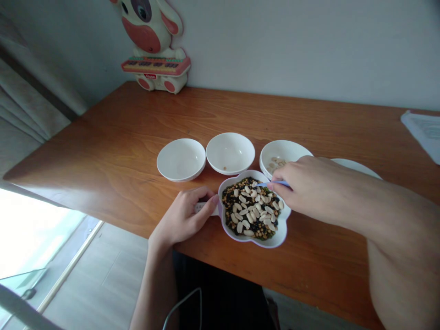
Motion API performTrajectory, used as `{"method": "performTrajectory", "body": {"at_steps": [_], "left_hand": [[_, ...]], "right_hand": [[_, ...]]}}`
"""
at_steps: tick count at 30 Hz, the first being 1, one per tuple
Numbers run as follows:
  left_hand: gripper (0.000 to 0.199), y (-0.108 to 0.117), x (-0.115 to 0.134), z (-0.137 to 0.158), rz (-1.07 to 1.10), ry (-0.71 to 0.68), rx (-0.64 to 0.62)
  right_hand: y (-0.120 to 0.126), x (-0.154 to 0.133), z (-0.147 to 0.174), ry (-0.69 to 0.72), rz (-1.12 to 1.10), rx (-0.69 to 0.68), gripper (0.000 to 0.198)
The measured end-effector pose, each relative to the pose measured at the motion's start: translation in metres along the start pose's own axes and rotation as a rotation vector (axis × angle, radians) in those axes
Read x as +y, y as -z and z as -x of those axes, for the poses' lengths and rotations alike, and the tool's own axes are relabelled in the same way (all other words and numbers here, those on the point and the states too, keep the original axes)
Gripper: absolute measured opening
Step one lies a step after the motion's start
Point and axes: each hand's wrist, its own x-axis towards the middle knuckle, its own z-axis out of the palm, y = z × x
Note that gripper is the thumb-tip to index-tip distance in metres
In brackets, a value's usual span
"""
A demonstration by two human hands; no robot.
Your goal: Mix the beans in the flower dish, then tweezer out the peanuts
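A scalloped white bowl with a lilac rim and a short handle (pixel 284 231) stands near the table's front edge. Inside it lie pale peanut halves (pixel 253 213) over small dark and yellowish grains or beans. My left hand (pixel 187 215) is closed round the bowl's handle on its left side. Over the bowl's right rim, my right hand (pixel 295 183) pinches a thin blue-lilac utensil (pixel 280 183), whose tip touches the peanuts; its full shape cannot be made out. Just behind my right hand, a white bowl (pixel 285 149) holds a few pale peanut pieces (pixel 276 163).
Two more white bowls, a left one (pixel 181 159) and a middle one (pixel 230 152) with a small speck inside, stand behind. My forearm partly covers another white dish (pixel 357 166). A cow-shaped toy keyboard (pixel 154 66) leans at the wall. A whitish packet (pixel 424 130) lies far right.
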Motion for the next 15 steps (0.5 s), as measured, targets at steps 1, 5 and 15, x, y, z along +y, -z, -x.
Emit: {"method": "performTrajectory", "body": {"at_steps": [1, 5, 15], "left_hand": [[0.042, 0.0, 0.0, 0.0, 0.0, -0.001, -0.001], [0.042, 0.0, -0.001, 0.0, -0.007, 0.003, 0.0], [0.042, 0.0, 0.001, 0.001, -0.011, 0.007, -0.003]], "right_hand": [[0.001, -0.001, 0.0, 0.009, 0.008, -0.022, 0.053], [0.001, -0.003, -0.002, 0.0, 0.01, -0.037, 0.054], [0.004, -0.011, -0.002, 0.047, 0.068, -0.033, 0.053]]}}
